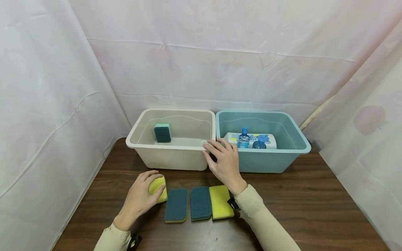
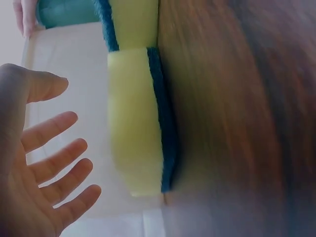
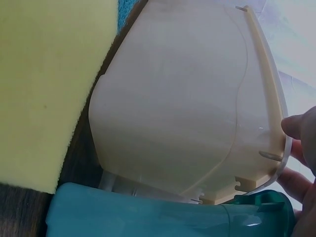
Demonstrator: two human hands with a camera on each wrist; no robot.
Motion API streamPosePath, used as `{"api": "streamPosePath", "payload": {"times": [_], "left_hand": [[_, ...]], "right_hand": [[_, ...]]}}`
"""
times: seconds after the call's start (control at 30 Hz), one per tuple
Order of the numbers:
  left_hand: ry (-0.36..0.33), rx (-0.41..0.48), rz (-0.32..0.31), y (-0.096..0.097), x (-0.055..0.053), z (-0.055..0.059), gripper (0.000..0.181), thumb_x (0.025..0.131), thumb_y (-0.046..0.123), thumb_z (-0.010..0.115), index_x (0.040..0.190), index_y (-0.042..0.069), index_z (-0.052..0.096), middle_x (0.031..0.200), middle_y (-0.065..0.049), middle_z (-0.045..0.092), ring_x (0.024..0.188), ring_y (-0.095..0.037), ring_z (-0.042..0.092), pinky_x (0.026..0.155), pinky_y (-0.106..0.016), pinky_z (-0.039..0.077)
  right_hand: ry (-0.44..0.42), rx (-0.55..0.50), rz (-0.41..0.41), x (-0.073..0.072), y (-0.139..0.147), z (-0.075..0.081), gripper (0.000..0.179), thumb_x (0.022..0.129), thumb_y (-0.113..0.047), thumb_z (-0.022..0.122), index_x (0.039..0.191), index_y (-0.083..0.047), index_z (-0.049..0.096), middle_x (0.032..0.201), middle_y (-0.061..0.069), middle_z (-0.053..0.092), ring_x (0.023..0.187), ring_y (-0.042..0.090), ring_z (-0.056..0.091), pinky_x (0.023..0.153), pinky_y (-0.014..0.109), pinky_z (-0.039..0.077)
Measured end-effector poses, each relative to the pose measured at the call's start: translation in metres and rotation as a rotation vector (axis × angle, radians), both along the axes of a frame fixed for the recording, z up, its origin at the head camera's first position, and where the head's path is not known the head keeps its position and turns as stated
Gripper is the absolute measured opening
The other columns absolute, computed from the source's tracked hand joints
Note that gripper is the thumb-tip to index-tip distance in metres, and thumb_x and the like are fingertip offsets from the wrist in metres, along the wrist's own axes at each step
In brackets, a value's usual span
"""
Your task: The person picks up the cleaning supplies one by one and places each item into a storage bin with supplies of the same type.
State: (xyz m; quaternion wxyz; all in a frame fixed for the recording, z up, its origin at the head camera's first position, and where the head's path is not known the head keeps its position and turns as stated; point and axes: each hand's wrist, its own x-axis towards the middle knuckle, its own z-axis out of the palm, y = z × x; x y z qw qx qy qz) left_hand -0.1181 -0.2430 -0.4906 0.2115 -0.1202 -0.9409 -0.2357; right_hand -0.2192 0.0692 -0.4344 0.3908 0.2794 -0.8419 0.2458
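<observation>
My left hand [image 1: 138, 195] is over a yellow-topped scouring sponge [image 1: 161, 186] at the left end of a row on the table. In the left wrist view its spread fingers [image 2: 61, 170] stand apart from that sponge [image 2: 133, 123]. My right hand [image 1: 225, 165] holds the front right corner of a cream plastic bin [image 1: 171, 159]. Seen from the right wrist, the thumb [image 3: 292, 127] lies on the near side of the bin's rim, with other fingers beyond it. Inside the bin, one sponge with a dark pad [image 1: 163, 134] stands upright near the left.
Two dark-pad-up sponges [image 1: 176, 205] and a yellow-up sponge [image 1: 221, 202] lie in front of the bins. A light blue bin [image 1: 267, 162] adjoins the cream one on the right. It holds a white package [image 1: 270, 141] and two blue-capped bottles [image 1: 243, 139]. Curtains hang behind and at both sides.
</observation>
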Motion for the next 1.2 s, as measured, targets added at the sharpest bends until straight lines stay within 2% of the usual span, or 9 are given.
{"api": "streamPosePath", "payload": {"times": [0.2,0.4,0.67,0.9,1.2], "left_hand": [[-0.072,0.061,0.011,-0.012,0.003,-0.004,0.045,0.088,0.03,0.087,0.127,0.01,0.076,0.139,-0.014,0.068,0.129,-0.04,0.062,0.101,-0.064,0.053],[-0.169,0.03,-0.002,-0.018,0.005,-0.005,0.062,0.089,0.044,0.085,0.139,0.012,0.071,0.151,-0.016,0.061,0.137,-0.045,0.056,0.105,-0.068,0.049],[-0.277,0.02,-0.015,-0.02,0.006,-0.009,0.082,0.084,0.059,0.085,0.15,0.016,0.063,0.16,-0.017,0.052,0.143,-0.044,0.051,0.105,-0.066,0.05],[-0.302,0.01,-0.013,-0.025,0.008,-0.013,0.093,0.08,0.066,0.086,0.153,0.016,0.059,0.162,-0.021,0.048,0.144,-0.046,0.049,0.104,-0.068,0.05],[-0.324,-0.026,-0.031,-0.031,0.005,-0.018,0.1,0.075,0.06,0.092,0.155,0.012,0.056,0.162,-0.025,0.046,0.142,-0.049,0.051,0.102,-0.066,0.052]], "right_hand": [[-0.014,0.002,-0.005,0.001,-0.001,0.0,0.026,0.099,-0.031,0.078,0.122,-0.019,0.082,0.127,0.005,0.078,0.127,0.034,0.065,0.101,0.054,0.045],[-0.003,0.008,-0.006,0.0,-0.001,-0.001,0.025,0.099,-0.03,0.078,0.121,-0.019,0.082,0.126,0.005,0.078,0.127,0.034,0.065,0.1,0.053,0.045],[-0.008,0.013,-0.009,0.0,-0.001,-0.001,0.026,0.1,-0.031,0.077,0.122,-0.019,0.082,0.127,0.004,0.078,0.127,0.034,0.065,0.101,0.053,0.045],[-0.011,0.008,-0.001,0.0,-0.002,-0.001,0.026,0.1,-0.031,0.077,0.122,-0.018,0.082,0.127,0.005,0.078,0.127,0.035,0.065,0.101,0.054,0.045],[-0.002,0.002,0.004,0.001,-0.001,0.0,0.026,0.098,-0.03,0.079,0.121,-0.018,0.082,0.127,0.005,0.078,0.127,0.034,0.065,0.101,0.054,0.045]]}}
